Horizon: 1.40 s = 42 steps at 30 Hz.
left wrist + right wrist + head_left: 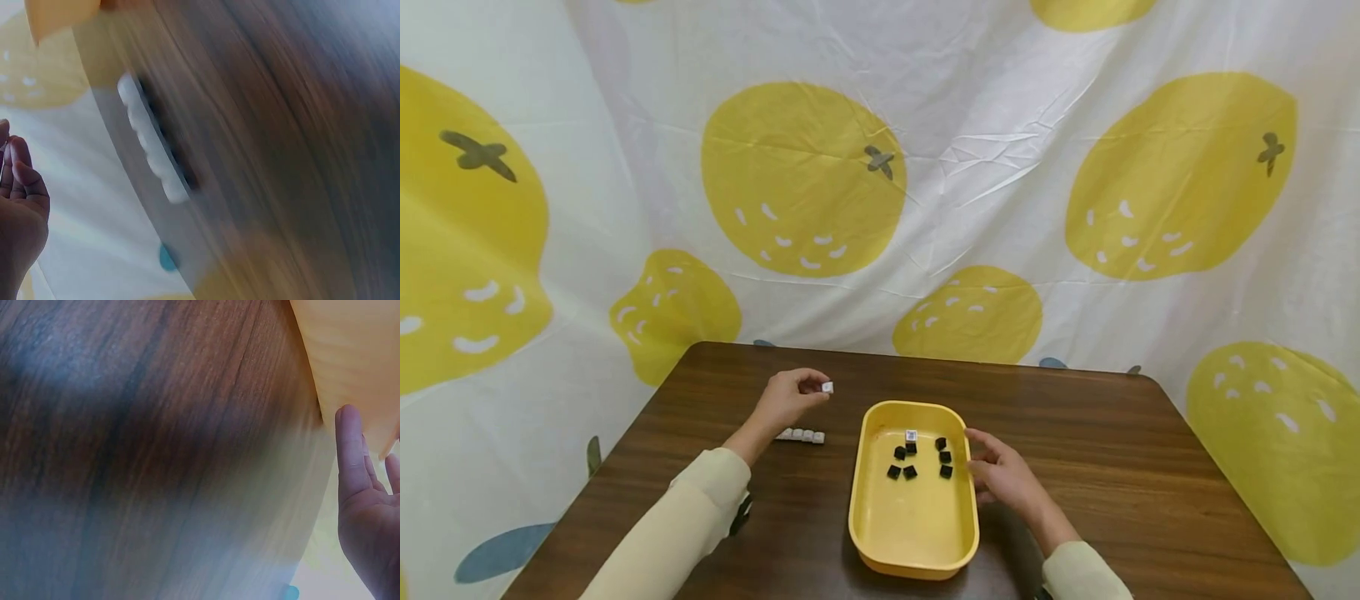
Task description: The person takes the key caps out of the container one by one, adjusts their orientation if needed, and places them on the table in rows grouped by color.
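In the head view my left hand point(788, 402) pinches a small white keycap point(827, 387) between thumb and fingertips, above the table's left half. Just below that hand, a row of white keycaps point(805, 436) lies on the table, partly covered by the wrist; the left wrist view shows the row point(150, 140) blurred. My right hand point(1003, 473) is at the right wall of a yellow tray point(913, 533), its fingers extended against the side. Inside the tray lie several black keycaps point(945, 457) and one white keycap point(911, 435).
The dark wooden table point(1097, 467) has rounded far corners. Directly behind it hangs a white cloth point(970, 167) printed with yellow lemons, which also runs along both sides.
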Each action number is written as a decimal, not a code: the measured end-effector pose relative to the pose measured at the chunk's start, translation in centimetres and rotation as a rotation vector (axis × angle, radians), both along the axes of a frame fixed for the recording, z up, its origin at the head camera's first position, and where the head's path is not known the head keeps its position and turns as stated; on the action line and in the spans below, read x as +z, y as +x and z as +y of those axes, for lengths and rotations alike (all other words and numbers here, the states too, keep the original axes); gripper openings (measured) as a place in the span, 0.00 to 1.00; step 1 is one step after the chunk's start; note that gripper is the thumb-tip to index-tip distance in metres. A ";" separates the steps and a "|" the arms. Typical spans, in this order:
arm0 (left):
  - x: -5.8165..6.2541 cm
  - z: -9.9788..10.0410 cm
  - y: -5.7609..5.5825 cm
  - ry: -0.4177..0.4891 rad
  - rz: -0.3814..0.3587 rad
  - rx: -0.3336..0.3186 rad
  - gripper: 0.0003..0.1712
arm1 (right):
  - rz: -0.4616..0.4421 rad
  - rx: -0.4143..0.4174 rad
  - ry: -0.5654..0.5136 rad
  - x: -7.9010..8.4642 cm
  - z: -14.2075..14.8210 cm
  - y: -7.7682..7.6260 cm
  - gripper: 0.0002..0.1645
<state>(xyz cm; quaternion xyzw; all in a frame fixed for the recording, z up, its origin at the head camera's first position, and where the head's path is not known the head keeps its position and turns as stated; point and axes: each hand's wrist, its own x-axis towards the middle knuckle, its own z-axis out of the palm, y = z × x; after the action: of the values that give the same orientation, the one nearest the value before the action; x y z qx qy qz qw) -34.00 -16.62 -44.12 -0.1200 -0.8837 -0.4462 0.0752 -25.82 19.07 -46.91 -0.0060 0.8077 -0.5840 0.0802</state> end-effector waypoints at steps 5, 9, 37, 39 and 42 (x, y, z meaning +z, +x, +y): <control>-0.3 -3.6 0.0 -0.031 -0.013 0.036 0.11 | 0.001 0.016 -0.020 0.0 0.0 0.0 0.31; -1.1 -6.5 0.2 -0.082 -0.050 0.048 0.11 | -0.003 0.013 -0.024 0.1 0.1 0.2 0.32; -5.1 -9.3 1.0 -0.274 -0.126 -0.016 0.06 | -0.015 0.001 -0.035 0.4 -0.1 0.5 0.31; -5.1 -9.3 1.1 -0.275 -0.122 -0.022 0.07 | -0.014 0.002 -0.033 0.4 0.0 0.5 0.32; -5.2 -9.2 1.1 -0.283 -0.102 -0.038 0.07 | -0.017 -0.002 -0.030 0.3 0.0 0.4 0.32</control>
<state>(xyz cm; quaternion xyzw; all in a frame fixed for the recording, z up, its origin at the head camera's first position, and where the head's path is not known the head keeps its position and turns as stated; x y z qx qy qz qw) -32.93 -25.85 -49.35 -0.1233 -0.9379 -0.3241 0.0041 -25.42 19.06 -46.63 -0.0015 0.7983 -0.5961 0.0862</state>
